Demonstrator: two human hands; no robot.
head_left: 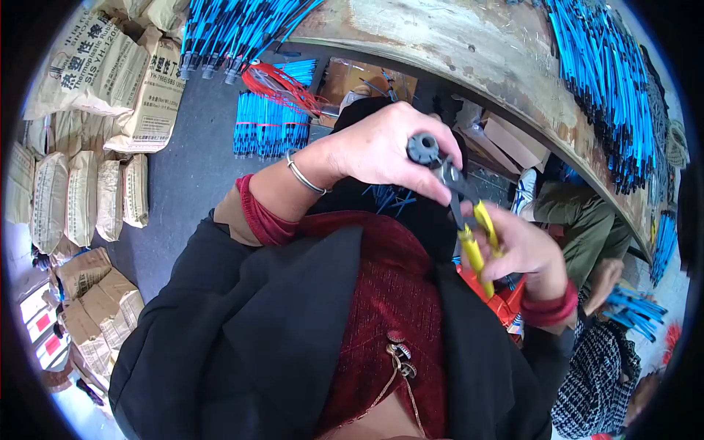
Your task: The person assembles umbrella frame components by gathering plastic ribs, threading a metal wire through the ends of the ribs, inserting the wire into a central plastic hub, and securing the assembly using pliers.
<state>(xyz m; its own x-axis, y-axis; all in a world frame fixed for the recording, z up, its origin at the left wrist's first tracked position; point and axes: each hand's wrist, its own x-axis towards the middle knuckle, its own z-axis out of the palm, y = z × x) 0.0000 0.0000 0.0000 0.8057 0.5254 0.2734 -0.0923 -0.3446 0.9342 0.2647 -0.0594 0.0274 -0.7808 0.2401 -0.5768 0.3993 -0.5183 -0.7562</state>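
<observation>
My left hand [392, 147] is closed around a black cylindrical fitting [423, 149] with a round opening in its end. In my right hand [528, 246] are pliers with yellow handles [473, 251], the fingers wrapped round the grips and the handles somewhat apart. The dark metal jaws meet a small grey part beside the black fitting, close to my left fingertips. My left fingers hide how far the fitting extends, and whether the jaws grip the grey part I cannot tell. Both hands are raised in front of my chest.
A worn wooden table [455, 33] curves across the far side, with blue cables [605, 88] piled at its right. More blue cable bundles [271, 121] and red wires [282, 84] lie ahead. Paper sacks [81, 73] stack at left. Another person's green-trousered leg [579, 213] is at right.
</observation>
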